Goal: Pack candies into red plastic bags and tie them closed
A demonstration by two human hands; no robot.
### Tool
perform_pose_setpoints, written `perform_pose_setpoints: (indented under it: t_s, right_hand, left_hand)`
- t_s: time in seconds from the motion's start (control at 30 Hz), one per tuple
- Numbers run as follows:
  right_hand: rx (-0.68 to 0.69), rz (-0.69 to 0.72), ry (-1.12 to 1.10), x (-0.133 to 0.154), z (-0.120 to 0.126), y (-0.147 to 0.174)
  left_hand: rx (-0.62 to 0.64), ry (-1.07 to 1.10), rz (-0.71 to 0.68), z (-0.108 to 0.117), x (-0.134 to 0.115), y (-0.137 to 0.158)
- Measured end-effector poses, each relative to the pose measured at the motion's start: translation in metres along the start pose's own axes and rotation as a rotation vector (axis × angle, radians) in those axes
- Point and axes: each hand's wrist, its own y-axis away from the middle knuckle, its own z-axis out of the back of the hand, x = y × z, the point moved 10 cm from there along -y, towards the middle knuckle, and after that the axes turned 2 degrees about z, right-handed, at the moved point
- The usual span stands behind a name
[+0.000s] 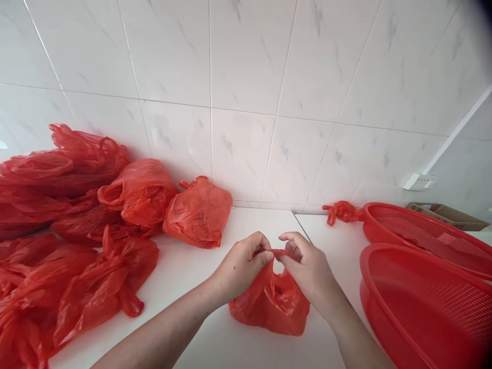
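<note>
A red plastic bag [274,312] rests on the white table in front of me, its upper part pulled up between my hands. My left hand [244,264] pinches one side of the bag's top between thumb and fingers. Facing it, my right hand [307,269] grips the other side of the same stretched strip, fingers curled. Below the strip a gap shows the white table, and the bag's body sags in folds. What lies inside the bag is hidden.
Filled red bags [198,212] and a heap of crumpled red bags [77,287] cover the left side. Two red plastic baskets [369,297] stand at the right, near a small knotted red bag [344,211] and a cardboard box [448,215]. A tiled wall [246,143] rises behind.
</note>
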Motion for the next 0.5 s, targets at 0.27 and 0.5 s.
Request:
perform_pose_setpoints:
  t_s: [0.27, 0.5]
  right_hand:
    - [0.055, -0.075, -0.184, -0.014, -0.013, 0.001]
    - [-0.239, -0.156, -0.135, -0.07, 0.023, -0.013]
  left_hand:
    - [-0.023, -0.284, -0.049, 0.002, -0.001, 0.008]
    - [0.051, -0.54, -0.278, -0.001, -0.013, 0.05]
